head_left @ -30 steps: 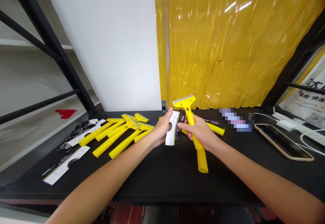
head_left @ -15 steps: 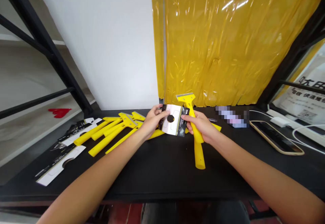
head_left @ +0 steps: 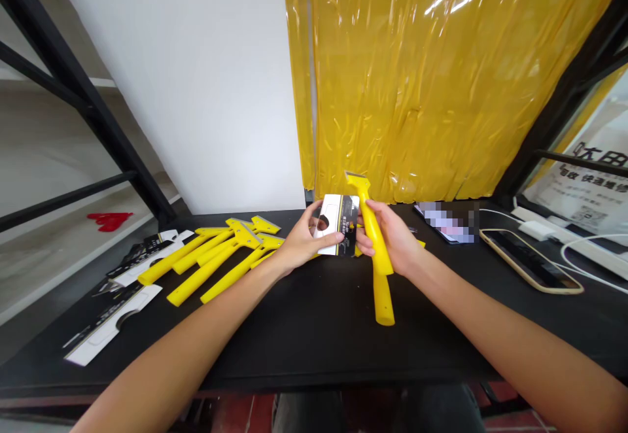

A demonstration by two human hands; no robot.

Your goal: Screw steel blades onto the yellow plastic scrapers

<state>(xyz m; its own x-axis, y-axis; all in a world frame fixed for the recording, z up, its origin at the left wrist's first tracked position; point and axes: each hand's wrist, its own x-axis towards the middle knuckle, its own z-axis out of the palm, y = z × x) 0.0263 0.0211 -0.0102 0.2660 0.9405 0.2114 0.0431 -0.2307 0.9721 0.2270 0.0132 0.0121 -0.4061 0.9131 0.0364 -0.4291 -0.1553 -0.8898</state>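
My left hand [head_left: 305, 237] grips a black-and-white cardboard sleeve [head_left: 334, 214] with a round hole, its thumb lying across the front. In my right hand [head_left: 390, 237] is a yellow scraper [head_left: 373, 230], held by the handle with its blade end up and tilted left. The fingertips of that hand reach the sleeve's right edge; whether they press on it I cannot tell. Below the held scraper, the handle of another yellow scraper [head_left: 383, 302] lies on the table. Several more yellow scrapers [head_left: 216, 256] lie in a pile left of my left hand.
Flat cardboard sleeves [head_left: 115, 322] lie at the left of the black table [head_left: 294, 341]. A phone [head_left: 532, 259], a second, blurred-out device [head_left: 446, 222], white cables and a power strip [head_left: 579, 237] are at the right. Yellow plastic sheeting [head_left: 417, 93] hangs behind.
The thumb of my right hand has come off the front of the sleeve. My left thumb has slid lower across it, the sleeve looks more folded, and the scraper has turned slightly.
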